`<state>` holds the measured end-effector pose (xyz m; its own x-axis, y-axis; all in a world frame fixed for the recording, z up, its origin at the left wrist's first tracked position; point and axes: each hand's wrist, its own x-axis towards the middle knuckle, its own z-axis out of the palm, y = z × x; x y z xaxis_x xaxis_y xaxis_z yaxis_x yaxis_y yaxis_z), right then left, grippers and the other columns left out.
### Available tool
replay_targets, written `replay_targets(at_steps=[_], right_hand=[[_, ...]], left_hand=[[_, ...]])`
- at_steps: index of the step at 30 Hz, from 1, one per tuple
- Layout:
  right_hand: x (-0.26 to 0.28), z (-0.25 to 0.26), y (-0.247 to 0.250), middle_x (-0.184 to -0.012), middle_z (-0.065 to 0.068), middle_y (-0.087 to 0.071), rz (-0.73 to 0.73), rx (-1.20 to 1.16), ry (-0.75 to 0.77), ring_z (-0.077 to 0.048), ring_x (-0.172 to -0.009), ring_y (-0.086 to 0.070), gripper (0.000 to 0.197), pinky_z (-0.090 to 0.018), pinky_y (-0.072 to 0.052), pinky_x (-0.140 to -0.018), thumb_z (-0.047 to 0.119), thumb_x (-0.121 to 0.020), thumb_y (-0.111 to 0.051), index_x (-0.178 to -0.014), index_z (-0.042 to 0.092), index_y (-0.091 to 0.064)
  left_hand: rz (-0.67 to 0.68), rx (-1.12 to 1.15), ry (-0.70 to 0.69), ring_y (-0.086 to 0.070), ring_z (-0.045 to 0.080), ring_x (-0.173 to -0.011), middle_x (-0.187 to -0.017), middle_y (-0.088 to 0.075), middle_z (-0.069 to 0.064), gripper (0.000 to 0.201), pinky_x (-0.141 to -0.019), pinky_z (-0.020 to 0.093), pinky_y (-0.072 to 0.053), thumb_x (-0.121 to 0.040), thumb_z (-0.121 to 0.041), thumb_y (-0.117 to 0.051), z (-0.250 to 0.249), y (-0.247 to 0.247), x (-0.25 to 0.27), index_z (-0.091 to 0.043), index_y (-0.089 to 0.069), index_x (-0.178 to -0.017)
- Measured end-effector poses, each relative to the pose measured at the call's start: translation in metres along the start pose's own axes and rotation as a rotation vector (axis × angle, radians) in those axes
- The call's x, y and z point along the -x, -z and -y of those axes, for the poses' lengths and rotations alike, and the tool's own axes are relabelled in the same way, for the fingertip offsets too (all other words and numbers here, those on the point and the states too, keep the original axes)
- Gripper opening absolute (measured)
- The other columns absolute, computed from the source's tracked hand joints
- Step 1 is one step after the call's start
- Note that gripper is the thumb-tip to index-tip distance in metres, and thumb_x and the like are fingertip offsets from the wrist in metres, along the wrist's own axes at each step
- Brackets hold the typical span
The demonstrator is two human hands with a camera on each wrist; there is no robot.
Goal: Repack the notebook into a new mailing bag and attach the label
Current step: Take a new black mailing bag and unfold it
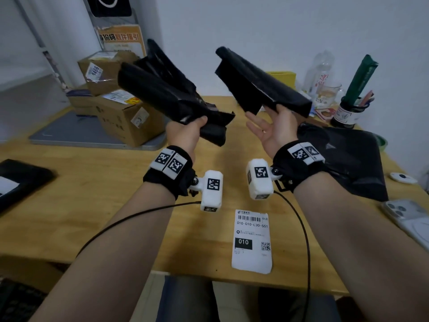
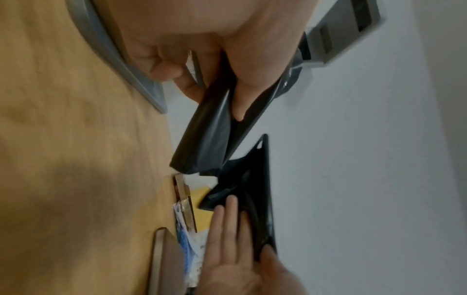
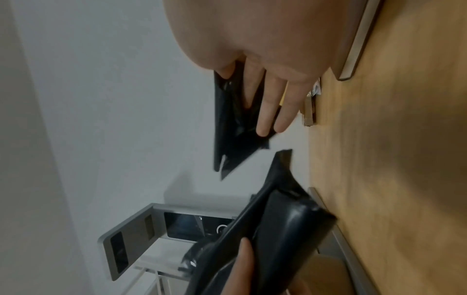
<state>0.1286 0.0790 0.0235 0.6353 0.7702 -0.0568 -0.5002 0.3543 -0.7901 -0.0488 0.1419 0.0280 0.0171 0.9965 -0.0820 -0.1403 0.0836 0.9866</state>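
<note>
Head view: a black plastic bundle is gripped in the left hand, thumb curled over its lower end. A second black plastic piece is pinched under the thumb of the right hand, whose fingers are spread straight. Both pieces are held raised above the wooden table, apart from each other. Whether the notebook is inside either cannot be told. The label lies flat near the table's front edge, between the forearms. Cardboard boxes are stacked at the far left, a black bag lies at the right, and a phone rests beside it.
</note>
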Motion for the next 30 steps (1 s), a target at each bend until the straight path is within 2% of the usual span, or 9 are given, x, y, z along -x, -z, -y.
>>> replay_targets(at_steps=[4, 7, 14, 16, 19, 22, 25, 27, 30], right_hand=[[0.008, -0.007, -0.009, -0.135, -0.002, -0.058, -0.046, 0.003, -0.057, -0.031, -0.092, -0.077, 0.047, -0.039, -0.063, -0.07, 0.031, -0.109, -0.035, -0.152, 0.013, -0.035], [0.009, -0.006, -0.013, -0.119, -0.003, -0.063, -0.039, 0.006, -0.05, -0.035, -0.095, -0.075, 0.044, -0.047, -0.062, -0.081, 0.025, -0.109, -0.035, -0.152, 0.018, -0.033], [0.007, -0.009, -0.013, -0.118, -0.008, -0.068, -0.024, 0.038, -0.044, -0.035, -0.094, -0.076, 0.038, -0.047, -0.061, -0.087, 0.023, -0.109, -0.035, -0.147, 0.018, -0.035], [0.006, -0.011, -0.011, -0.116, -0.008, -0.07, -0.014, 0.048, -0.048, -0.034, -0.09, -0.076, 0.026, -0.047, -0.061, -0.087, 0.023, -0.109, -0.036, -0.135, 0.022, -0.038], [0.003, -0.016, -0.01, -0.113, -0.009, -0.071, -0.018, 0.05, -0.066, -0.034, -0.09, -0.076, 0.019, -0.049, -0.06, -0.087, 0.023, -0.109, -0.037, -0.127, 0.019, -0.042], [0.0, -0.018, -0.008, -0.116, -0.012, -0.072, -0.021, 0.058, -0.043, -0.035, -0.091, -0.076, 0.027, -0.051, -0.061, -0.085, 0.024, -0.108, -0.04, -0.132, 0.014, -0.047], [-0.004, -0.016, -0.006, -0.119, -0.015, -0.072, -0.01, 0.064, -0.003, -0.036, -0.093, -0.076, 0.033, -0.052, -0.061, -0.086, 0.023, -0.107, -0.041, -0.137, 0.011, -0.048], [-0.006, -0.013, -0.005, -0.12, -0.015, -0.071, 0.003, 0.064, 0.004, -0.037, -0.094, -0.075, 0.034, -0.053, -0.06, -0.087, 0.023, -0.107, -0.042, -0.138, 0.01, -0.048], [-0.005, -0.007, -0.006, -0.121, -0.015, -0.07, 0.057, 0.095, 0.003, -0.037, -0.1, -0.074, 0.03, -0.052, -0.059, -0.089, 0.018, -0.105, -0.045, -0.131, 0.006, -0.052]], left_hand=[[-0.126, 0.161, 0.088, -0.07, 0.025, -0.101, -0.111, -0.071, 0.007, 0.059, -0.099, 0.043, -0.053, -0.069, -0.025, -0.087, -0.011, 0.018, -0.005, -0.009, -0.057, -0.118], [-0.224, 0.262, 0.111, -0.07, 0.027, -0.096, -0.108, -0.07, 0.01, 0.072, -0.09, 0.045, -0.058, -0.058, -0.027, -0.091, -0.02, 0.035, -0.016, -0.007, -0.056, -0.119], [-0.345, 0.289, 0.198, -0.064, 0.022, -0.098, -0.113, -0.065, 0.006, 0.057, -0.082, 0.036, -0.051, -0.087, -0.031, -0.075, -0.024, 0.072, -0.046, -0.011, -0.049, -0.134], [-0.303, 0.282, 0.254, -0.062, 0.023, -0.101, -0.124, -0.064, 0.01, 0.052, -0.086, 0.039, -0.05, -0.093, -0.027, -0.068, -0.017, 0.074, -0.047, -0.013, -0.049, -0.139], [-0.235, 0.282, 0.309, -0.054, 0.03, -0.125, -0.143, -0.049, 0.019, 0.051, -0.098, 0.04, -0.047, -0.1, -0.018, -0.058, -0.009, 0.064, -0.038, -0.011, -0.04, -0.147], [-0.242, 0.254, 0.334, -0.059, 0.032, -0.116, -0.132, -0.053, 0.024, 0.044, -0.086, 0.038, -0.052, -0.097, -0.01, -0.059, -0.006, 0.055, -0.037, -0.001, -0.049, -0.138], [-0.159, 0.285, 0.324, -0.061, 0.026, -0.103, -0.117, -0.057, 0.016, 0.025, -0.082, 0.038, -0.052, -0.095, -0.007, -0.056, -0.008, 0.047, -0.038, -0.002, -0.057, -0.12], [-0.016, 0.253, 0.331, -0.061, 0.02, -0.092, -0.107, -0.063, 0.004, 0.027, -0.072, 0.035, -0.049, -0.093, -0.013, -0.056, -0.01, 0.038, -0.036, -0.008, -0.06, -0.12], [0.323, 0.13, 0.375, -0.064, 0.018, -0.097, -0.105, -0.073, -0.005, 0.034, -0.071, 0.032, -0.048, -0.095, -0.03, -0.06, -0.015, 0.019, -0.024, -0.017, -0.062, -0.127]])
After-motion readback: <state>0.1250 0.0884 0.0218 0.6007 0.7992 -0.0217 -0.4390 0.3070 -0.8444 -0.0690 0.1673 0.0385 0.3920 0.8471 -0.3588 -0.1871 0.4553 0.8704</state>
